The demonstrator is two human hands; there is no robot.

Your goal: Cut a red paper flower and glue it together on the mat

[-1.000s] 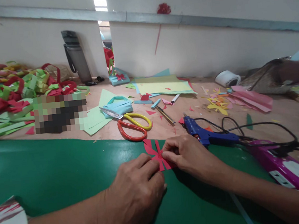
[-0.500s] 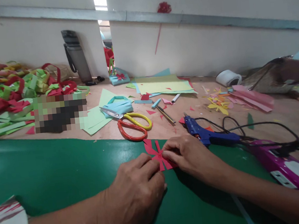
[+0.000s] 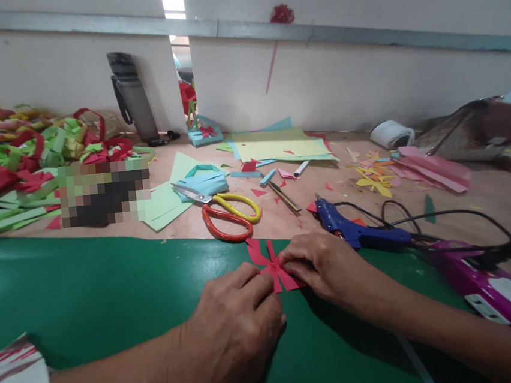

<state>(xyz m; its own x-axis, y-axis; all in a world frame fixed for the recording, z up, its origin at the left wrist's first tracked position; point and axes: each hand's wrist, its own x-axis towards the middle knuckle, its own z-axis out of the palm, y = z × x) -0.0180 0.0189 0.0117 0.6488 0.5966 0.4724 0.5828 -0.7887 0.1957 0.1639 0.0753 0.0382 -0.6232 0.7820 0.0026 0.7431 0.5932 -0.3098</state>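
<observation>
A red paper flower (image 3: 276, 278) with pointed petals lies on the green mat (image 3: 87, 280). My left hand (image 3: 241, 325) is closed on its left side, fingertips at the petals. From the right, my right hand (image 3: 321, 263) pinches the flower near its centre, thumb and forefinger together. Parts of the petals are hidden under both hands. Just beyond the flower lie scissors (image 3: 231, 221) with one red and one yellow handle. A blue glue gun (image 3: 358, 230) rests beyond my right hand, its nozzle pointing away.
A purple power strip (image 3: 495, 289) with black cords lies at the right. Folded blue paper (image 3: 205, 183), yellow sheets (image 3: 278, 144), a pencil (image 3: 284, 198) and scraps cover the table behind. Paper baskets (image 3: 52, 145) are piled left, near a grey bottle (image 3: 135, 101). A white wall stands behind.
Almost nothing differs. Both hands keep their hold on the red paper flower, and the whole view has shifted very slightly.
</observation>
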